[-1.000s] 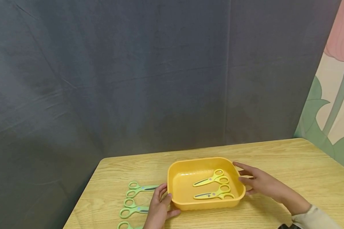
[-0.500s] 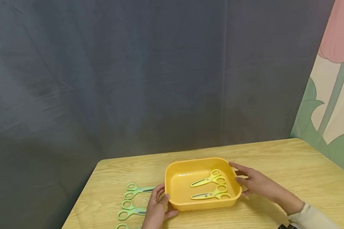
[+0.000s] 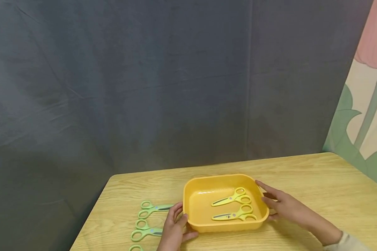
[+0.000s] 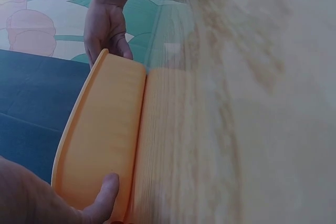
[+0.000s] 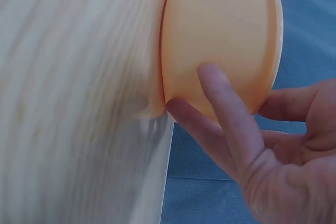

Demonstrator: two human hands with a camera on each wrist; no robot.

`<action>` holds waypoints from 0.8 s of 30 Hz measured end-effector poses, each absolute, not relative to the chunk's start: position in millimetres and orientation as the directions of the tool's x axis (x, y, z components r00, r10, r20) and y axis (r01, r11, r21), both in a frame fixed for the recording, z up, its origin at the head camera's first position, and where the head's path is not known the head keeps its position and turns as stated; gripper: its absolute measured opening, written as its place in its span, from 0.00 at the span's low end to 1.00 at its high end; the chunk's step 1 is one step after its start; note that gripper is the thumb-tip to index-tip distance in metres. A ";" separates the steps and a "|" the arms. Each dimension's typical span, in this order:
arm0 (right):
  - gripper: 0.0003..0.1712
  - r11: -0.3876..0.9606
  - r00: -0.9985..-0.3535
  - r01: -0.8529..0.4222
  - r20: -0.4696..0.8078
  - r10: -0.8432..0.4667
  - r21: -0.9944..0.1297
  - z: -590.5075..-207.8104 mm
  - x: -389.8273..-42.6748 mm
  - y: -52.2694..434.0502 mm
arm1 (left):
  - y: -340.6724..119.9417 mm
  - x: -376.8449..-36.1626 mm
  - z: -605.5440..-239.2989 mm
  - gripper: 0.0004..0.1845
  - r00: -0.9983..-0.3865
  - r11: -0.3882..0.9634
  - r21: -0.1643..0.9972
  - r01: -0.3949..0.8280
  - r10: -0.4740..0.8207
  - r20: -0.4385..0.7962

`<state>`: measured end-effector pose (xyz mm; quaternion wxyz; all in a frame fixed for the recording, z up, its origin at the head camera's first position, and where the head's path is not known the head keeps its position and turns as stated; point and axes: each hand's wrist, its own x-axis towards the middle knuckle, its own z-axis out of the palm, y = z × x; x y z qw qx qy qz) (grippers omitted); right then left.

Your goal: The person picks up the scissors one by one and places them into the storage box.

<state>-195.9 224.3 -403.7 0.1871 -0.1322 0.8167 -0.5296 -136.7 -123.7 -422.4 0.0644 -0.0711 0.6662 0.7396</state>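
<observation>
A yellow plastic tray [image 3: 204, 228] rests on the wooden table, with two pairs of yellow scissors lying inside: one upper pair [image 3: 232, 198] and one lower pair [image 3: 237, 213]. My left hand [image 3: 172, 226] holds the tray's near left corner; one of its fingers lies against the outer wall in the left wrist view. At the right end, my right hand [image 3: 284, 205] holds the tray, fingers spread from the rim down the outside. In the right wrist view, one fingertip [image 5: 210, 72] presses the wall and another reaches its bottom edge.
Left of the tray lie green scissors in a column: a far pair [image 3: 147, 209], a middle pair [image 3: 142, 230] and a partly cut-off near pair [image 3: 135, 248]. A dark cloth [image 3: 176, 87] hangs behind the table [image 3: 308, 181]. A painted wall [image 3: 374, 115] stands at the right.
The view shifts slightly and back. Both hands keep their places on the tray, and the tray and scissors show no clear movement on the table.
</observation>
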 end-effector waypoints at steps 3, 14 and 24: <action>0.43 0.374 -0.876 -0.018 -0.166 -0.453 -0.927 -403.5 -196.2 226.2 | -124.1 -136.4 -422.5 0.28 -0.982 -0.086 0.978 -0.190 0.007 -0.190; 0.44 0.373 -0.877 0.000 -0.179 -0.446 -0.928 -405.1 -198.2 223.0 | -137.2 -140.3 -413.0 0.31 -0.983 0.141 0.973 -0.183 -0.053 -0.177; 0.44 0.385 -0.884 0.000 -0.180 -0.432 -0.923 -403.7 -199.2 219.0 | -182.1 -135.7 -366.0 0.22 -0.987 0.221 0.968 -0.121 -0.133 -0.093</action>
